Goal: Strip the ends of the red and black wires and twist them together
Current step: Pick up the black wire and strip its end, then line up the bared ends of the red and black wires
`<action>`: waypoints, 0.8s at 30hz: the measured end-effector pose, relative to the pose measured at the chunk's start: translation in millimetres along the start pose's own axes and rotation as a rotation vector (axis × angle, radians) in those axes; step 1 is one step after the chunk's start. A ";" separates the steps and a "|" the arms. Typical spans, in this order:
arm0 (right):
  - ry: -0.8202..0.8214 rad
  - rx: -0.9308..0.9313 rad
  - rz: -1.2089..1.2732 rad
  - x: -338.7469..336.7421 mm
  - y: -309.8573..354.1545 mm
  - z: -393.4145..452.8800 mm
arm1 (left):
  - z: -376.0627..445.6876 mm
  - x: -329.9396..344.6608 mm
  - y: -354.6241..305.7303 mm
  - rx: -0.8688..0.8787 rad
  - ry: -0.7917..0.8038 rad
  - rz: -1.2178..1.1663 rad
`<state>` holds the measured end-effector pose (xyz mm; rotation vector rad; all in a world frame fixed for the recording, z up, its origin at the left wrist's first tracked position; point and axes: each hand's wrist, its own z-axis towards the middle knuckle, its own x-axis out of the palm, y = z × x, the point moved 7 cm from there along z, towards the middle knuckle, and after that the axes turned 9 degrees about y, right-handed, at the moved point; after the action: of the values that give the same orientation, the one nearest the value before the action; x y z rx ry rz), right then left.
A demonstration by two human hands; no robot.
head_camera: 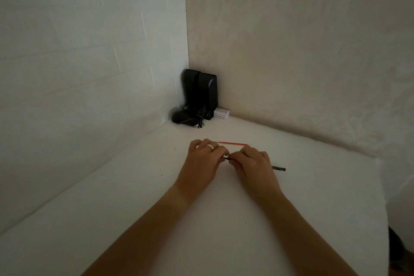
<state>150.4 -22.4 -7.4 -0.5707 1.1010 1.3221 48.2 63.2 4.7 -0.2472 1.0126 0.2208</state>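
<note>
The black wire (277, 168) lies on the white counter (134, 197), long axis running from 10 o'clock to 4 o'clock, its far end passing under the right hand (252, 164). Both grips are pinched shut on it: the left hand (205, 158), wearing a ring (210, 146), nips the 10 o'clock tip. The red wire (233, 143) lies just beyond at 12 o'clock, nearly level.
</note>
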 end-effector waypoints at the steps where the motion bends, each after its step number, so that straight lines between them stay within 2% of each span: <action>1: -0.001 0.001 -0.001 -0.5 0.1 -0.3 | -0.8 0.0 1.5 -0.007 -0.001 0.016; 9: -0.044 0.094 0.037 -3.0 -12.2 -2.2 | -8.1 -7.5 29.2 -0.222 -0.047 0.071; 16: -0.104 0.256 0.093 -4.8 -29.1 -4.6 | -17.0 -19.5 59.7 -0.434 -0.136 0.088; 20: -0.250 0.291 0.190 -16.8 -28.5 -8.8 | -5.9 -11.0 49.5 -0.382 -0.096 0.090; 24: -0.288 0.274 0.223 -22.6 -22.8 -9.7 | 15.2 11.5 30.5 -0.277 0.055 0.154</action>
<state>171.6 -46.3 2.8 -0.0528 1.1023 1.3645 57.3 97.6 -0.6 -0.4289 1.0557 0.4985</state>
